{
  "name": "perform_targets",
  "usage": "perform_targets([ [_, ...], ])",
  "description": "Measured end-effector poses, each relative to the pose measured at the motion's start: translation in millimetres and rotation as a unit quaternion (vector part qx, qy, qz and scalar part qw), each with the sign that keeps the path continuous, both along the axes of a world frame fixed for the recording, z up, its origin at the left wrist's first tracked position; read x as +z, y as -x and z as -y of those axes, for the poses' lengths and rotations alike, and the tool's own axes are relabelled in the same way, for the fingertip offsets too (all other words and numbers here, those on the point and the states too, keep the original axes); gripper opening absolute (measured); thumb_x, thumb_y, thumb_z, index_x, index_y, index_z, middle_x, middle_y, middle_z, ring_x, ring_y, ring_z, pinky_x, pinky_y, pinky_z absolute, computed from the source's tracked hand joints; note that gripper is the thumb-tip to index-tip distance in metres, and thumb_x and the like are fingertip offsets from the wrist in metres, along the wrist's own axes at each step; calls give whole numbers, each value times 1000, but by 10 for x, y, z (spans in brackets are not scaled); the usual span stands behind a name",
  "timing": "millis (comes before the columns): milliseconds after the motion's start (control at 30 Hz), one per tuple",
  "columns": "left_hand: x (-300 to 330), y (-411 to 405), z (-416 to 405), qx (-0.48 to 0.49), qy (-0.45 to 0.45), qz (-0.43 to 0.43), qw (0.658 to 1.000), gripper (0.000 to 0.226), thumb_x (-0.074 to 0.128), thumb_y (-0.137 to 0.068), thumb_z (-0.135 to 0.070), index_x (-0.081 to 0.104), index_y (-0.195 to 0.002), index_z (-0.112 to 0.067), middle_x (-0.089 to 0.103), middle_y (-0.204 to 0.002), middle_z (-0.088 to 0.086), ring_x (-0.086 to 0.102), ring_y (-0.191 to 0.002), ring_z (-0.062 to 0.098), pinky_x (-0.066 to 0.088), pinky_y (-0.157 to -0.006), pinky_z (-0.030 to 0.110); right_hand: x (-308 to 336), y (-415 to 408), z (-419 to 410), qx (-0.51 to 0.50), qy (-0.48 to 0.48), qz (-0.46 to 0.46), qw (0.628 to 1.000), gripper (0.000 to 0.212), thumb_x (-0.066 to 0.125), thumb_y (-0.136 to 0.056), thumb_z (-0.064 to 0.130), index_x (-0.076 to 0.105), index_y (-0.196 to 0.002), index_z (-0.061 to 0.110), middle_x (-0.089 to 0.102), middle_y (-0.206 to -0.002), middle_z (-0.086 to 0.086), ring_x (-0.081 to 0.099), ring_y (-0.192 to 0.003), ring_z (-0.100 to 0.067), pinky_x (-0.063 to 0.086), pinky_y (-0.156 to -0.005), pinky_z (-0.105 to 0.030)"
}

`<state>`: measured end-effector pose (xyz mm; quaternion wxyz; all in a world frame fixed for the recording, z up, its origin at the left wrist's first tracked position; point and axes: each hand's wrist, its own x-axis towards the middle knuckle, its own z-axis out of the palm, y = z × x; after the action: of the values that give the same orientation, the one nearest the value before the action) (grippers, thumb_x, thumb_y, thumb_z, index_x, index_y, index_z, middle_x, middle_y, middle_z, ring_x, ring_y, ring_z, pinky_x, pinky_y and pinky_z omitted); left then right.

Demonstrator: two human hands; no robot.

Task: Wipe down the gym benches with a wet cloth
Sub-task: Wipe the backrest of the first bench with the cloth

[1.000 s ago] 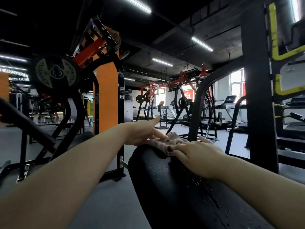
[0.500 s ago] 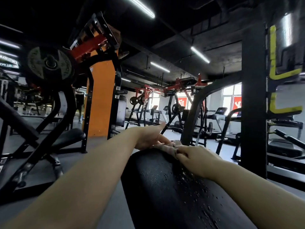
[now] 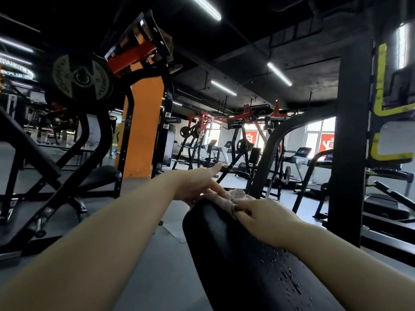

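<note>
Both hands work the cloth (image 3: pixel 229 196) at the far end of the bench pad (image 3: pixel 235 254): left hand (image 3: pixel 197 185) presses it with straight fingers, right hand (image 3: pixel 267 221) pinches its near edge. Droplets bead the pad; next likely calls for drawing the cloth back along it

A black padded bench (image 3: pixel 235 254) fills the lower centre of the frame, speckled with pale water droplets toward the lower right. At its far end lies a cloth (image 3: pixel 226 197) in washed-out pink and grey. Upper left, a black weight plate (image 3: pixel 82 78) carries pale lettering, beside a red machine arm (image 3: pixel 132 56). An orange pillar (image 3: pixel 143 129) stands left of centre. At right, yellow strips (image 3: pixel 380 86) edge a black frame. The floor (image 3: pixel 157 277) is grey.
</note>
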<state>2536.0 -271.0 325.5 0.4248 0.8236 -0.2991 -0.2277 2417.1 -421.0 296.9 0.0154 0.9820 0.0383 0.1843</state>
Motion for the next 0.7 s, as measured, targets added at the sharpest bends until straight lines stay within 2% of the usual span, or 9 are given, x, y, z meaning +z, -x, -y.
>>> perform_targets([
  [67,-26,79,-115,12,15,6,1000,83,5,-91,-68,69,-107,-18,63,-109,10,57,-102,23,47,-82,34,-19,69,-106,7,12,7,1000,34,34,-97,40,52,-126,35,55,-127,0,51,-114,-23,41,-87,-29],
  [200,-109,279,-338,30,44,32,998,79,7,-92,-66,69,-103,-18,64,-96,6,59,-92,22,48,-75,33,-72,211,-293,20,30,10,999,35,33,-97,38,51,-125,27,53,-129,-5,52,-112,-28,43,-92,-33],
  [300,-230,474,-483,48,70,71,994,66,13,-95,-62,67,-101,-23,63,-99,3,59,-94,19,47,-78,31,-116,309,-392,37,20,17,999,34,34,-97,38,51,-125,29,50,-133,-2,51,-113,-28,42,-95,-34],
  [367,-361,588,-529,54,87,110,989,53,21,-98,-55,64,-98,-25,64,-91,4,59,-83,15,46,-79,30,-156,383,-437,50,15,21,998,31,35,-97,36,51,-123,29,50,-133,0,51,-112,-26,40,-94,-31],
  [433,-513,662,-559,55,111,141,982,41,30,-98,-50,63,-91,-25,64,-78,13,61,-71,21,48,-89,37,-198,458,-470,59,9,28,998,27,36,-97,35,53,-117,28,54,-127,2,53,-108,-23,40,-90,-29],
  [500,-669,722,-600,57,148,157,975,34,35,-98,-44,64,-93,-27,64,-73,18,62,-71,28,47,-91,36,-247,532,-501,64,3,38,997,25,37,-97,36,54,-112,29,57,-121,5,53,-105,-22,41,-88,-31],
  [567,-822,785,-630,65,193,166,965,31,38,-100,-35,66,-106,-24,67,-87,17,64,-80,28,48,-86,28,-313,596,-519,72,-4,39,997,31,33,-94,42,55,-113,31,57,-119,8,52,-108,-21,40,-90,-32],
  [600,-906,819,-634,77,217,175,957,27,41,-100,-30,67,-106,-23,67,-100,11,64,-86,23,48,-83,22,-351,629,-525,77,-9,38,996,36,31,-91,44,55,-117,33,56,-120,10,50,-112,-19,40,-93,-32],
  [700,-1126,978,-577,158,299,200,920,27,54,-94,-16,65,-71,-23,61,-120,-6,61,-97,1,44,-69,6,-450,706,-535,85,-16,45,995,37,37,-96,39,50,-130,33,50,-132,12,43,-125,-16,34,-104,-32],
])
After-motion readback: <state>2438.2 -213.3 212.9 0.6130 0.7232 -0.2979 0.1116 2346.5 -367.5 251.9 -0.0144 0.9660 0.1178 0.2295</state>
